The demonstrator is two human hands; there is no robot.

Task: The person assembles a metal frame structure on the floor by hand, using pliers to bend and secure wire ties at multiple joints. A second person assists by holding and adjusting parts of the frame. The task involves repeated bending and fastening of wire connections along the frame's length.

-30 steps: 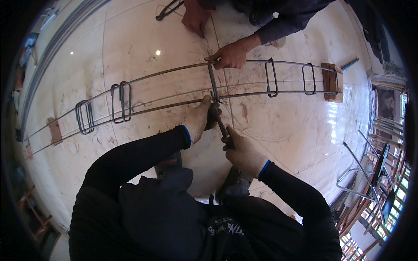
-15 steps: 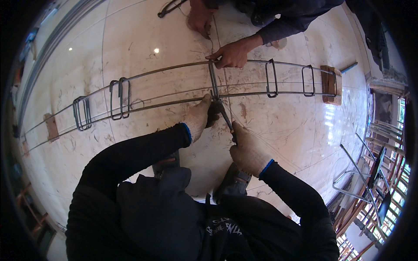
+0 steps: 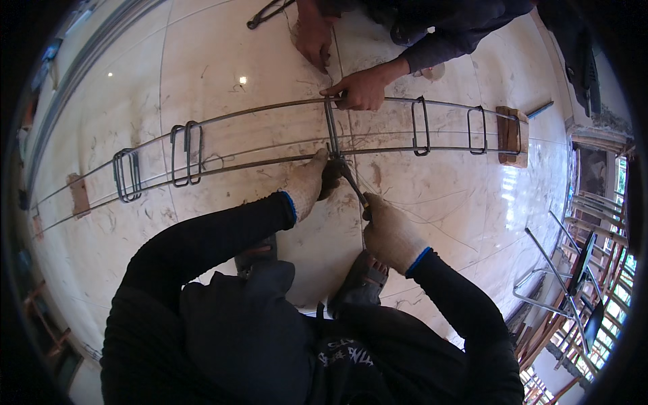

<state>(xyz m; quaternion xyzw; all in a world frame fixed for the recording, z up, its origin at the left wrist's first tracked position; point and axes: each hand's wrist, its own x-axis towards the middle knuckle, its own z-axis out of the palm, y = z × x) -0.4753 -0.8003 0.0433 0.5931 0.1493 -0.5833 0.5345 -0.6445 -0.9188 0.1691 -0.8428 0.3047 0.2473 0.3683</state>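
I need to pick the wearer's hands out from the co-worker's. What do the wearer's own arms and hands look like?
Both arms wear long black sleeves. The left hand and right hand wear off-white knitted work gloves with blue-edged cuffs, somewhat soiled. The co-worker's hand is ungloved.

Viewpoint: one head-worn fisheye camera, looking steeply down past the wearer's own chest and dark sleeves onto a pale tiled floor.
Facing: forward and down; picture upright, its left is the wearer's left.
Nearness: close; the gloved left hand and right hand sit near centre, forearms entering from the lower edge.
Beyond the grip: the rebar cage arcs across, bent by the lens; a co-worker's bare hand above.
Rim: dark circular border.
Shared views: none, a single view.
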